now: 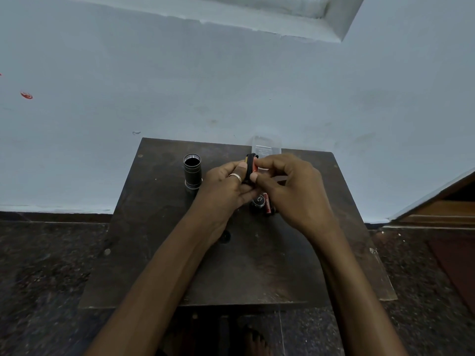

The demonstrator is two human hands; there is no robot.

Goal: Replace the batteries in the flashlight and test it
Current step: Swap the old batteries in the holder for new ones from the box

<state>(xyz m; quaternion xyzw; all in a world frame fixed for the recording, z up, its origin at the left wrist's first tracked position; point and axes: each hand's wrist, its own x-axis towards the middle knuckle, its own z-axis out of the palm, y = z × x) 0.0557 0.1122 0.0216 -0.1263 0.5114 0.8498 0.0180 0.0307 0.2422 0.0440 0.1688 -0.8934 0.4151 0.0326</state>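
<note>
The black flashlight body [192, 170] stands upright on the dark wooden table [154, 253], open end up, left of my hands. My left hand [226, 186], with a ring on the thumb, grips a black battery holder [249, 165] held above the table. My right hand [288, 186] pinches a red battery [254, 167] against that holder. Below my hands the black tail cap [258, 201] lies on the table, and a loose red battery [267, 204] lies beside it.
A clear plastic case [267, 145] sits at the table's far edge against the pale blue wall. A small dark round piece [225, 236] lies on the table under my left wrist. The dark speckled floor [51, 278] surrounds the table, and a wooden door frame [442, 209] is at the right.
</note>
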